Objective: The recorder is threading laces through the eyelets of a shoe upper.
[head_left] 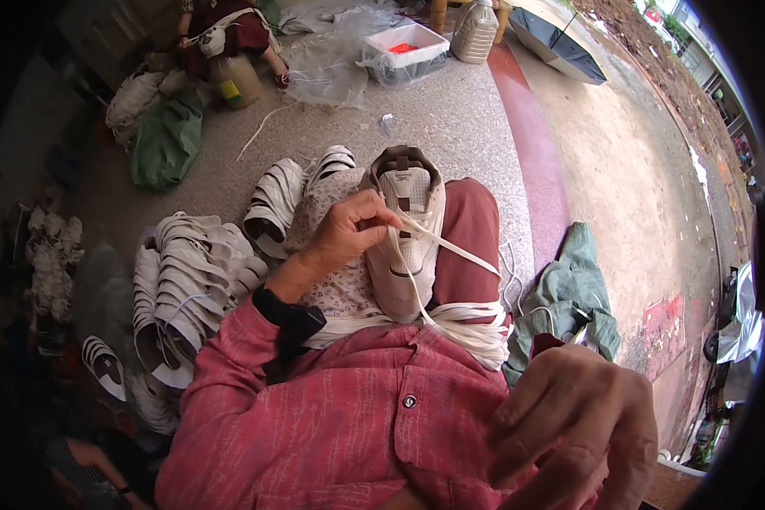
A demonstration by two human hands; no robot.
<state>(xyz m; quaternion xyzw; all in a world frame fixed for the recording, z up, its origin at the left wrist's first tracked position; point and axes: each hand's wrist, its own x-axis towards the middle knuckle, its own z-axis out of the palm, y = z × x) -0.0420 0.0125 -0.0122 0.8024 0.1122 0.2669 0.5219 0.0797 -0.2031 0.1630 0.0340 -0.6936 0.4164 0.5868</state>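
Observation:
A beige sneaker [393, 293] rests on my lap, its collar pointing away from me and its toe near my shirt. My left hand [353, 228] is closed at the sneaker's lacing area, pinching a cream shoelace [463, 252]. One strand runs right across my thigh; another hangs down over the toe. My right hand [582, 425] is raised close to the view at the lower right, its fingers curled. Whatever lies between those fingers is hidden. A bundle of cream laces [472, 327] lies on my lap beside the toe.
Stacked white shoe uppers [187, 280] stand to my left, with another stack [274, 197] by my knee. Green sacks [574, 289] lie at right and far left. Beyond are a white foam box [405, 42], a plastic jug [474, 32], an umbrella [557, 47] and a seated person [229, 25].

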